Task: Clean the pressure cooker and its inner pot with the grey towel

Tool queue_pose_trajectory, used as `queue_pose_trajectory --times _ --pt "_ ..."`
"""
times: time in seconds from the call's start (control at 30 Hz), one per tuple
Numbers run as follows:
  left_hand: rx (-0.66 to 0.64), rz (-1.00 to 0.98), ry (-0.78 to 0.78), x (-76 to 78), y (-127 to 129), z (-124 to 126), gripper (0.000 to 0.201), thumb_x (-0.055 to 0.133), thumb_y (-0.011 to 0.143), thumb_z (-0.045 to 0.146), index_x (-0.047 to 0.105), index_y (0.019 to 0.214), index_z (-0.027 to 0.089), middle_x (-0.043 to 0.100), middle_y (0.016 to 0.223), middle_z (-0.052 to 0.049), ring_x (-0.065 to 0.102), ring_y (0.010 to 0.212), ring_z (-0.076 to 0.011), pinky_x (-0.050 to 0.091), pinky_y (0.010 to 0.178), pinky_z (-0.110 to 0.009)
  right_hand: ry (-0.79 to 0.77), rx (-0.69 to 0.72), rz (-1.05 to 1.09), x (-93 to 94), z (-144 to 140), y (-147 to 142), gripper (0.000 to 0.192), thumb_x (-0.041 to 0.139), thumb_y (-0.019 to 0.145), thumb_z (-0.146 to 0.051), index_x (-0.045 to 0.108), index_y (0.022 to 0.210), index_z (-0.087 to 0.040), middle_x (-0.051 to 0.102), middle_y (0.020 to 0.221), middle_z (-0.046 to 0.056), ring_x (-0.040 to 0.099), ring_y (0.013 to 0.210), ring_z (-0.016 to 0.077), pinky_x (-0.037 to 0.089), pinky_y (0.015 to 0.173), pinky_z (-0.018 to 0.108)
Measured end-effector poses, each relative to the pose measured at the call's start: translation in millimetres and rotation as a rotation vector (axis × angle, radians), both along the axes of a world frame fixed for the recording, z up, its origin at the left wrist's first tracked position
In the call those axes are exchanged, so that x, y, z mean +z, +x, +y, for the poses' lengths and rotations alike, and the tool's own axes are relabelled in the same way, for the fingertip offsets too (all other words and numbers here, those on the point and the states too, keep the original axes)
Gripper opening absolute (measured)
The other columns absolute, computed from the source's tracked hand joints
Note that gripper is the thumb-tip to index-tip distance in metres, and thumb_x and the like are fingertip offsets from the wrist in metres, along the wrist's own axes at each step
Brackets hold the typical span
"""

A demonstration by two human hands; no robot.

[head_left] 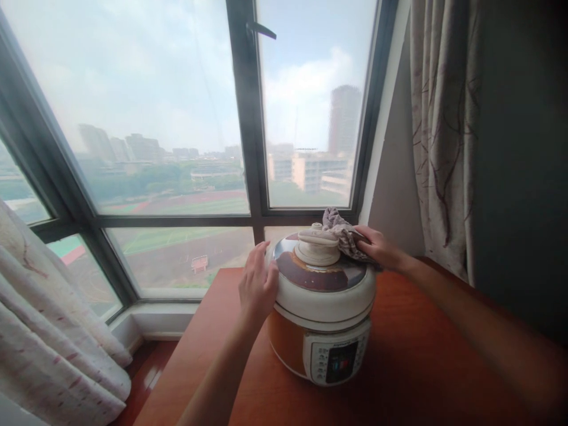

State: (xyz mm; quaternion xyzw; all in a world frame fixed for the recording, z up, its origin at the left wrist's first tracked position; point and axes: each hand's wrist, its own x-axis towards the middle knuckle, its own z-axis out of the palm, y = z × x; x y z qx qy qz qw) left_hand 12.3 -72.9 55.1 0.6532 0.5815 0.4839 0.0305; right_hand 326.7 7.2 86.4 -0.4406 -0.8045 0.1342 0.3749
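An electric pressure cooker (322, 307) stands upright on a reddish-brown table, its control panel (339, 361) facing me and to the right. It has a white rim, a brown body and a dark, shiny lid top with a pale handle knob (318, 245). Against the left side of the lid rim rests my left hand (258, 281), fingers stretched out and holding nothing. My right hand (377, 244) is closed on a crumpled, patterned grey cloth (344, 234), which lies over the right back of the lid beside the knob. Part of the cloth is hidden by my fingers.
The wooden table (190, 367) ends on the left above a dark red floor. Beyond it is a large window with a dark frame (177, 222) and a handle (262, 29). Patterned curtains hang at the left (53, 337) and the right (446, 136).
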Motion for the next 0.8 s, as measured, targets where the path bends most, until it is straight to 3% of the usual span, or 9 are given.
queue_pose_trajectory --times 0.3,0.37,0.5,0.57,0.7,0.8 --pt "-0.023 0.010 -0.013 2.7 -2 2 0.048 0.033 0.096 0.036 0.048 0.140 0.023 0.055 0.142 -0.010 0.050 0.134 -0.0281 0.042 0.109 -0.048 0.374 -0.084 0.038 -38.4 -77 -1 0.037 0.050 0.093 -0.037 0.057 0.129 -0.026 0.059 0.128 0.012 0.053 0.123 0.0321 0.043 0.105 0.049" --pt "-0.018 0.012 -0.025 3.9 -2 1 0.049 0.033 0.096 0.036 0.048 0.140 0.023 0.055 0.141 -0.010 0.051 0.133 -0.0283 0.043 0.109 -0.048 0.431 -0.092 -0.014 -47.4 -93 -5 0.048 0.055 0.091 -0.041 0.049 0.137 -0.027 0.055 0.133 0.014 0.050 0.125 0.0348 0.042 0.106 0.053" --pt "-0.008 0.009 -0.049 5.9 0 -1 0.050 0.033 0.095 0.036 0.048 0.140 0.020 0.055 0.142 -0.012 0.050 0.133 -0.0297 0.041 0.110 -0.049 0.518 -0.176 -0.151 -63.3 -121 -17 0.092 0.069 0.079 -0.054 0.023 0.154 -0.028 0.044 0.143 0.018 0.043 0.130 0.0428 0.036 0.108 0.062" --pt "-0.011 0.010 -0.047 6.1 0 -2 0.050 0.033 0.095 0.035 0.048 0.140 0.019 0.054 0.142 -0.013 0.049 0.134 -0.0300 0.040 0.111 -0.050 0.526 -0.232 -0.173 -67.8 -129 -22 0.099 0.071 0.077 -0.052 0.018 0.157 -0.028 0.043 0.143 0.019 0.042 0.130 0.0441 0.037 0.108 0.063" --pt "-0.014 0.012 -0.045 5.6 -1 -1 0.050 0.032 0.095 0.036 0.048 0.140 0.021 0.054 0.143 -0.011 0.048 0.136 -0.0294 0.040 0.111 -0.049 0.508 -0.264 -0.104 -69.0 -133 -18 0.084 0.063 0.081 -0.028 0.023 0.154 -0.034 0.051 0.132 0.015 0.051 0.121 0.0408 0.046 0.101 0.060" --pt "-0.005 0.014 -0.042 5.5 -1 -1 0.049 0.032 0.095 0.037 0.048 0.140 0.022 0.055 0.142 -0.011 0.049 0.135 -0.0291 0.041 0.110 -0.048 0.467 -0.302 -0.002 -65.7 -123 -8 0.067 0.059 0.077 -0.020 0.044 0.140 -0.039 0.059 0.117 0.012 0.057 0.109 0.0392 0.051 0.091 0.056"
